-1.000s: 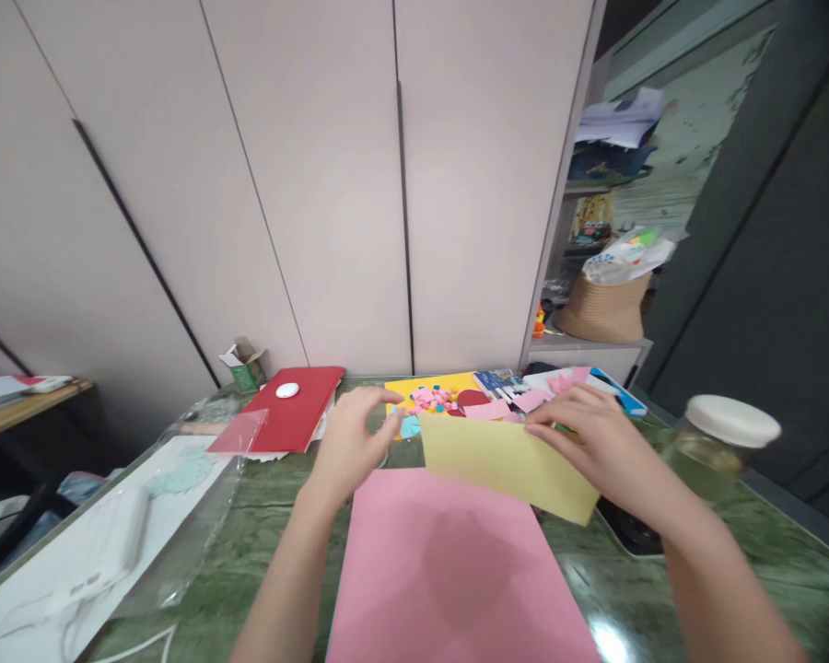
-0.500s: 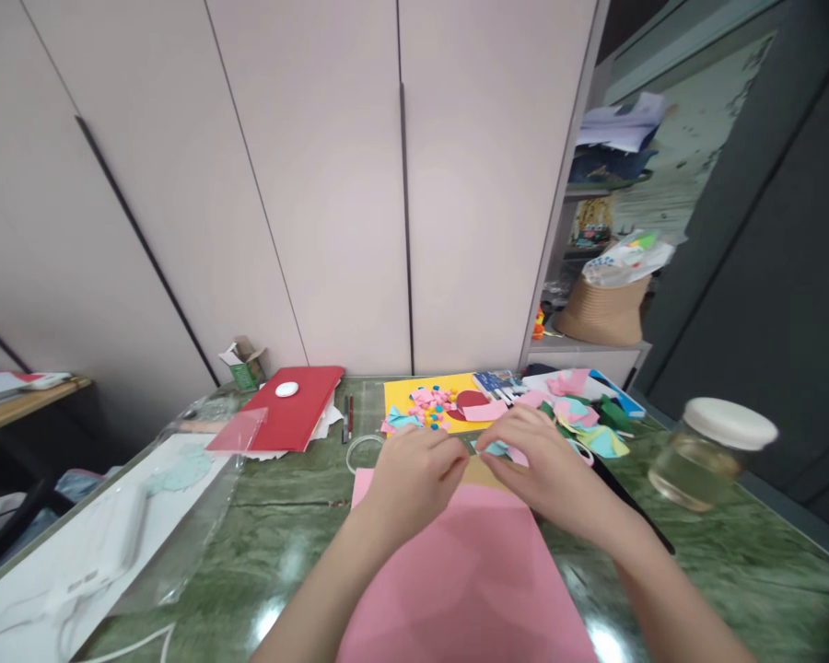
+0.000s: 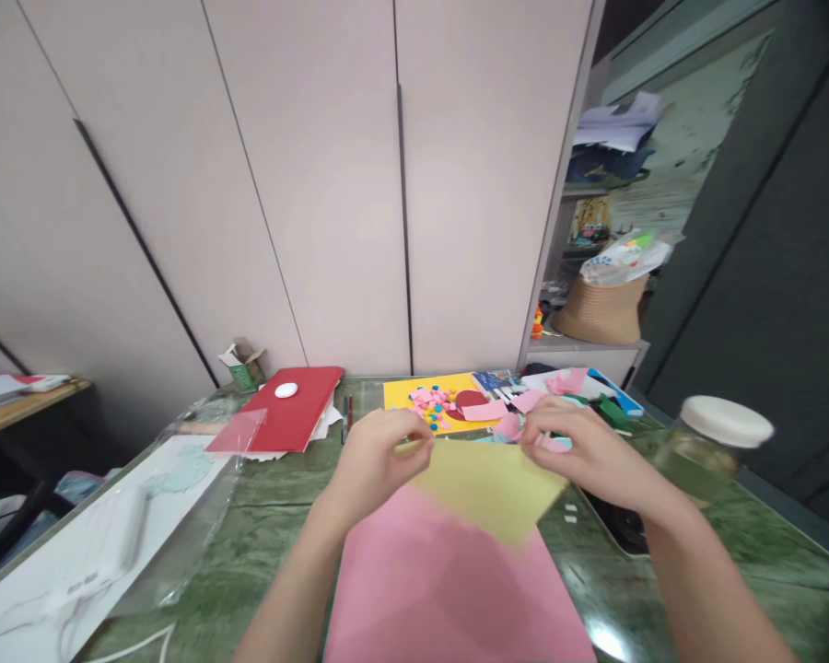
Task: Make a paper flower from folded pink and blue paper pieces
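My left hand (image 3: 373,458) pinches the left top corner of a pale yellow paper sheet (image 3: 487,488). My right hand (image 3: 584,451) pinches the sheet's right top edge. The sheet hangs lifted between both hands, with one corner pointing down. Below it a large pink sheet (image 3: 449,589) lies flat on the green marble table (image 3: 262,525). Beyond my hands lies a yellow card (image 3: 414,396) with pink and blue paper scraps and a dark red heart on it.
A glass jar with a white lid (image 3: 705,442) stands at the right. A red folder (image 3: 294,414) with a white disc lies back left, near a small green box (image 3: 245,366). Clear plastic and white sheets (image 3: 110,543) cover the left side. Coloured scraps (image 3: 580,387) lie back right.
Half a second ago both hands were close together low over the pink sheet's far end. Now they are apart and raised, with the yellow sheet lifted between them.
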The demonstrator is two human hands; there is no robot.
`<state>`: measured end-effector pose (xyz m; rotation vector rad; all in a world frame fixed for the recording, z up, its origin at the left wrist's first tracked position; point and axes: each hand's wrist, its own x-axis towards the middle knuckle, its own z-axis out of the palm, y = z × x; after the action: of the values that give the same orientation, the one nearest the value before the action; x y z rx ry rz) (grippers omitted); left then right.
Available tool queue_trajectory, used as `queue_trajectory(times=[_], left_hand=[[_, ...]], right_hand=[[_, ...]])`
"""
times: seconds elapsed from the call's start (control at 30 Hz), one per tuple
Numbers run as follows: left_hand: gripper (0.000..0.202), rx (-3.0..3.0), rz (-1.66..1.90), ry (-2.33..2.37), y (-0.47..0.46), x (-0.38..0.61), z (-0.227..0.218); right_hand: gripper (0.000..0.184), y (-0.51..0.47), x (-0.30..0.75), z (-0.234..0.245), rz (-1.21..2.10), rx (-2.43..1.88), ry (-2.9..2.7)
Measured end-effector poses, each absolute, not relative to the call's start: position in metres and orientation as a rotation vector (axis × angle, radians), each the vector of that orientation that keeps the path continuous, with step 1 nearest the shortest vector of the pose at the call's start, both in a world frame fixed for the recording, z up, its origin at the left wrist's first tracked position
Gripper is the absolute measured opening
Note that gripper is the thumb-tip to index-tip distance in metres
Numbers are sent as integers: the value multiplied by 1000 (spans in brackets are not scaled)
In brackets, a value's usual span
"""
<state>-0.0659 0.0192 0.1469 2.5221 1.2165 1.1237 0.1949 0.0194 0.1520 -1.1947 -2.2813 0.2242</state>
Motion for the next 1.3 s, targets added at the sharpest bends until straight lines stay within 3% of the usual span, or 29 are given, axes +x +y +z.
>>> queue_trajectory(times=[0.17,0.3,0.57,1.0,1.3], left_hand=[[9,2399,1096,1251,27,-85,152],[10,2328,1090,1277,31,-91,154],[11,2357,1063,1212,28,-76,149],[12,2647,1010,1261,22,-41,127],[9,2573,1030,1227,11,-32,128]], right_hand=[[16,37,224,145,192,-1373,-2269],[18,45,232,140,-46,-1487,-2113],[21,16,180,142,-183,-1226,-2113],[21,4,151,134,-438,-1231,-2324],[19,0,149,139,-182,-1149,-2348]])
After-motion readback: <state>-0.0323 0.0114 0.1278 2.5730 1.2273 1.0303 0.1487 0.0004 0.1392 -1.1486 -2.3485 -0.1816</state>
